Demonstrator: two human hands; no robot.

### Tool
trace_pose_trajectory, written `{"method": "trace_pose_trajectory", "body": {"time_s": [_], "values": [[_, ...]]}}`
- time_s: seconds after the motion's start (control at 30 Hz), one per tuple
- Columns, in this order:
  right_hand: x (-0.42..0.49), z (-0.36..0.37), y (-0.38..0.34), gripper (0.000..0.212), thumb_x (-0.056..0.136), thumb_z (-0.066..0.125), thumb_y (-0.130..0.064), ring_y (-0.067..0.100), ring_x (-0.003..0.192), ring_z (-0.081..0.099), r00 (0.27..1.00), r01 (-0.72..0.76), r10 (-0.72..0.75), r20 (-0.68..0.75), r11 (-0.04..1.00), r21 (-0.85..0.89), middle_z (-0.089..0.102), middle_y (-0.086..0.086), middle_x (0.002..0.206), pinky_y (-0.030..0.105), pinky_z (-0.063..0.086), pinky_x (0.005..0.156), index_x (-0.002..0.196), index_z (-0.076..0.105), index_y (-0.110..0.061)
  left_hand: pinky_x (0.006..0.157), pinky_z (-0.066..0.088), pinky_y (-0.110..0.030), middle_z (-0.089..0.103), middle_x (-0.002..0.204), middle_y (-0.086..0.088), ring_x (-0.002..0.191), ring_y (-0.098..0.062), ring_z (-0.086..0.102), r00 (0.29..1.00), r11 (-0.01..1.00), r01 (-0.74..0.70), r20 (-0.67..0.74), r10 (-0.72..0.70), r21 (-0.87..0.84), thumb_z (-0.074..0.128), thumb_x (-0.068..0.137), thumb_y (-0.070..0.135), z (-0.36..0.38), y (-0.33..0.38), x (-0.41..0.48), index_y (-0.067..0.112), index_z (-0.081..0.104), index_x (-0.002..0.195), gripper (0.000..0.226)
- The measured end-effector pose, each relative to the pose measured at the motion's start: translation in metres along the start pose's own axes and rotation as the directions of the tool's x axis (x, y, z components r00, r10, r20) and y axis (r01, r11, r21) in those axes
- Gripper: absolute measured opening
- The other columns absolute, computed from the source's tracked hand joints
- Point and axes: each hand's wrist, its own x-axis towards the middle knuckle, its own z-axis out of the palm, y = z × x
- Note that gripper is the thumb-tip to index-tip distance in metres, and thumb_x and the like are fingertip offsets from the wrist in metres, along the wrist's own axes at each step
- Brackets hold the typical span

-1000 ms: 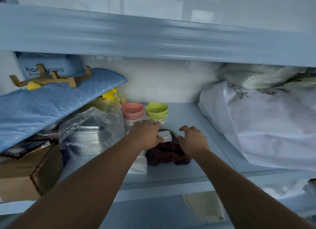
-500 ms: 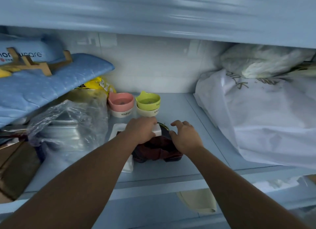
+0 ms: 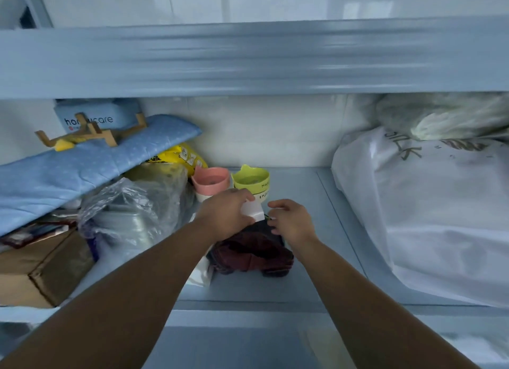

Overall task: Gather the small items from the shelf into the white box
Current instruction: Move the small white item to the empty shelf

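Gripping the far corner of the white box, the left hand curls its fingers over the rim. The box sits mid-shelf, just before the pink cup and green cup, with a dark cloth bundled against it. The right hand is loosely open over the cloth, holding nothing.

Light blue soft package, back left: dark print "ho…ucare", middle letters hidden behind wooden rack; small red logo below, unreadable. Yellow-green cat-eared bowl: "Hap…" on rim, "Enjo…" on white base, both cut off. Big white plastic bag, right: large grey characters, illegible. Yellow packet: print too small.
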Motion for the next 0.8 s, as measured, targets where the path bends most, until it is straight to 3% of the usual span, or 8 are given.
{"method": "trace_pose_trajectory", "body": {"time_s": [0.17,0.3,0.4,0.57,0.7,0.8], "values": [[-0.013,0.025,-0.003,0.017,0.089,0.059,-0.010,0.022,0.069,0.074,0.991,0.001,-0.027,0.129,0.980,0.200,0.077,0.008,0.085,0.032,0.058,0.059,0.084,0.073,-0.020,0.088,0.050,-0.034,0.061,0.124,0.008,0.112,-0.015,0.058,0.996,0.997,0.067,-0.063,-0.065,0.036,0.067,0.080,0.049,-0.010,0.000,-0.037,0.034,0.055,0.127,0.051],[-0.026,0.050,-0.003,0.015,0.092,0.058,-0.007,0.025,0.071,0.074,0.971,-0.089,0.015,0.238,0.949,0.301,0.076,0.014,0.089,0.028,0.056,0.054,0.090,0.071,-0.012,0.081,0.053,-0.034,0.062,0.119,0.008,0.103,-0.017,0.062,0.980,0.987,0.150,-0.142,-0.141,0.051,0.065,0.079,0.053,-0.020,-0.010,-0.077,0.034,0.055,0.125,0.050],[-0.041,0.074,-0.001,0.014,0.092,0.059,-0.007,0.028,0.070,0.073,0.959,-0.104,0.011,0.283,0.943,0.315,0.074,0.019,0.096,0.030,0.057,0.056,0.093,0.072,-0.011,0.076,0.050,-0.029,0.061,0.120,0.011,0.108,-0.015,0.058,0.969,0.979,0.169,-0.199,-0.144,0.114,0.062,0.079,0.056,-0.028,-0.021,-0.107,0.035,0.057,0.124,0.051],[-0.079,0.115,-0.004,0.016,0.093,0.056,-0.004,0.020,0.051,0.068,0.950,-0.067,-0.032,0.312,0.951,0.301,0.068,0.018,0.091,0.034,0.058,0.056,0.092,0.071,-0.010,0.073,0.054,-0.034,0.060,0.114,0.011,0.109,-0.013,0.056,0.954,0.971,0.217,-0.233,-0.189,0.104,0.062,0.082,0.056,-0.049,-0.041,-0.164,0.034,0.057,0.126,0.050],[-0.127,0.157,-0.010,0.017,0.092,0.055,-0.005,0.026,0.061,0.072,0.925,-0.033,-0.072,0.373,0.963,0.267,0.069,0.021,0.096,0.038,0.061,0.061,0.094,0.070,-0.011,0.075,0.054,-0.034,0.061,0.117,0.011,0.108,-0.014,0.056,0.936,0.957,0.271,-0.260,-0.237,0.103,0.060,0.083,0.058,-0.073,-0.066,-0.224,0.035,0.057,0.127,0.050],[-0.173,0.196,-0.017,0.016,0.093,0.057,-0.008,0.025,0.060,0.071,0.911,0.000,-0.099,0.401,0.971,0.239,0.068,0.013,0.087,0.035,0.059,0.058,0.089,0.071,-0.014,0.073,0.045,-0.027,0.061,0.114,0.008,0.107,-0.017,0.056,0.916,0.941,0.318,-0.291,-0.275,0.112,0.062,0.083,0.056,-0.092,-0.091,-0.276,0.033,0.059,0.126,0.049]]}}
